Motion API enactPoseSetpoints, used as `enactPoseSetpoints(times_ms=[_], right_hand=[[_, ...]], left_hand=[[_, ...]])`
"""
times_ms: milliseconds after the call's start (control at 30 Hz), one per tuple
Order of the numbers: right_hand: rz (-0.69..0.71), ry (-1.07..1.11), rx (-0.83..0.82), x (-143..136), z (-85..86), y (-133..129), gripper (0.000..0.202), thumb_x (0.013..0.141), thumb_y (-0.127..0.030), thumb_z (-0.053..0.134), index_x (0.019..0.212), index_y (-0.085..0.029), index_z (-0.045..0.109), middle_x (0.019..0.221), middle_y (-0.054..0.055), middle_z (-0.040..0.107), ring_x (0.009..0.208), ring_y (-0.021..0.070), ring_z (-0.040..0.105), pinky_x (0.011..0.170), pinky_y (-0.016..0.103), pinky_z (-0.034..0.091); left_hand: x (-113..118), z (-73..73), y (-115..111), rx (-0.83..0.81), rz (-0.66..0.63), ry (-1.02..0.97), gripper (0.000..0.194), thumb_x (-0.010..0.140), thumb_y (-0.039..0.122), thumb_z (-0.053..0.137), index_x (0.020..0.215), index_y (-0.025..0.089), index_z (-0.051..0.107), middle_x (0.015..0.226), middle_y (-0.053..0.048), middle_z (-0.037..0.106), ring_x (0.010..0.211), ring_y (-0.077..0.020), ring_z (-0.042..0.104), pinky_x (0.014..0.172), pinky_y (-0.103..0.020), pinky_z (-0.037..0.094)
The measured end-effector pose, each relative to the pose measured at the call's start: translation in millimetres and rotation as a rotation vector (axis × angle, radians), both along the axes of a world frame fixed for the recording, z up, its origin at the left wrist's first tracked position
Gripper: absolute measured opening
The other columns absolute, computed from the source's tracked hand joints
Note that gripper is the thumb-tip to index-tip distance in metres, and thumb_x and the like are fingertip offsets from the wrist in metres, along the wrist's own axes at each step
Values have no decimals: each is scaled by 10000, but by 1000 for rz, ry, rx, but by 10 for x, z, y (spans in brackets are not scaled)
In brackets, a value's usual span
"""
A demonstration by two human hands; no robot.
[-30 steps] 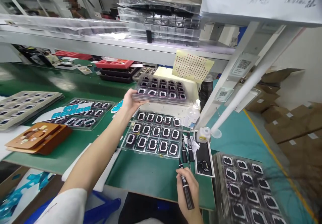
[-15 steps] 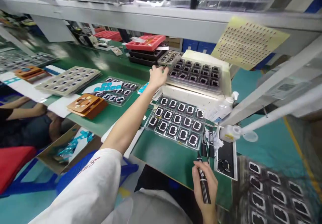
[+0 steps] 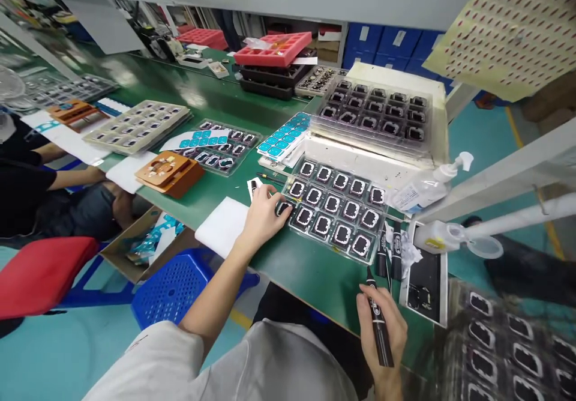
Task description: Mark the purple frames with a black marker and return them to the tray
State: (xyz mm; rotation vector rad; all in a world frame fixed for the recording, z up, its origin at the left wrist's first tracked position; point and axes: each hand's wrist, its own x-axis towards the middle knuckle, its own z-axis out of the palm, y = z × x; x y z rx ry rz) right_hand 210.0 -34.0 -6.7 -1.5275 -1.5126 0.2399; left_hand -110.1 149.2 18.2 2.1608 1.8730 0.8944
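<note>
My left hand (image 3: 263,216) is at the front left corner of a clear plastic tray (image 3: 333,256). Its thumb and fingers close around the small black square part (image 3: 283,208) in the corner cell; whether the part is lifted is unclear. Rows of similar black parts with white outlines (image 3: 332,204) fill the tray. In my right hand (image 3: 386,323), low on the right over the bench edge, is a black marker pen (image 3: 380,329). Its dark tip points up and away, short of the tray. Two more black markers (image 3: 396,251) lie right of the tray.
Behind the tray, stacked trays of black parts (image 3: 371,113) rest on a white box. Blue sticker sheets (image 3: 285,135) and an orange fixture (image 3: 168,173) are to the left. A pump bottle (image 3: 427,188) stands at right, near a leaning frame. Another person sits at far left.
My left hand has come back from beside the stacked trays to the near tray's left corner, uncovering the blue sticker sheets. My right hand still holds the marker. The view has shifted.
</note>
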Motion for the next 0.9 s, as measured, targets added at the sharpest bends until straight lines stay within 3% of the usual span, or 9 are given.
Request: enactPoseSetpoints(times_ms=[133, 200, 333, 533, 733, 800, 900], right_hand=[[-16, -27, 35, 18, -34, 1, 144, 990, -355, 791, 1112, -330, 863, 960, 35, 903, 845, 279, 886, 748, 404, 749], [-16, -23, 35, 27, -40, -4, 147, 990, -346, 790, 1118, -329, 861, 962, 30, 902, 844, 274, 882, 764, 404, 751], [10, -7, 0, 33, -24, -14, 148, 989, -335, 788, 1122, -329, 853, 969, 23, 896, 850, 268, 879, 761, 396, 739], [7, 32, -82, -4, 38, -25, 126, 1004, -383, 775, 1080, -322, 856, 966, 22, 883, 873, 267, 867, 767, 400, 706], [2, 64, -131, -13, 46, -40, 160, 1012, -421, 760, 1067, -310, 862, 954, 32, 866, 873, 273, 850, 750, 413, 695], [7, 70, -123, -20, 66, -37, 169, 1016, -421, 759, 1063, -295, 862, 951, 40, 867, 869, 267, 847, 761, 411, 699], [5, 61, -136, -30, 89, -29, 181, 1028, -421, 747, 1060, -284, 862, 948, 42, 866, 873, 254, 848, 765, 391, 695]], left_hand=[[32, -14, -89, 69, 52, -8, 245, 1069, 406, 745, 1250, 244, 779, 1390, -194, 664, 1272, -415, 654, 1139, -601, 576], [77, 19, -125, 77, -24, -5, 230, 1093, 393, 711, 1267, 261, 784, 1333, -169, 696, 1241, -395, 663, 1126, -582, 575], [198, 102, -94, -74, -262, 150, 227, 1073, 414, 770, 1212, 236, 793, 1212, -149, 739, 1184, -395, 666, 1062, -569, 579], [289, 174, 37, -185, -241, 229, 268, 967, 353, 912, 1162, 230, 775, 1191, -149, 741, 1197, -417, 665, 1023, -563, 575], [322, 122, 2, -194, -239, 59, 303, 905, 235, 917, 1106, 259, 692, 1099, -85, 744, 1121, -371, 698, 970, -495, 606], [343, 78, -38, -226, -277, -33, 296, 957, 160, 811, 1207, 266, 693, 1071, -61, 757, 1048, -328, 733, 925, -447, 615], [353, 57, -124, -215, -306, -186, 448, 1022, 156, 721, 1454, 273, 687, 1050, -48, 774, 933, -273, 755, 907, -419, 626]])
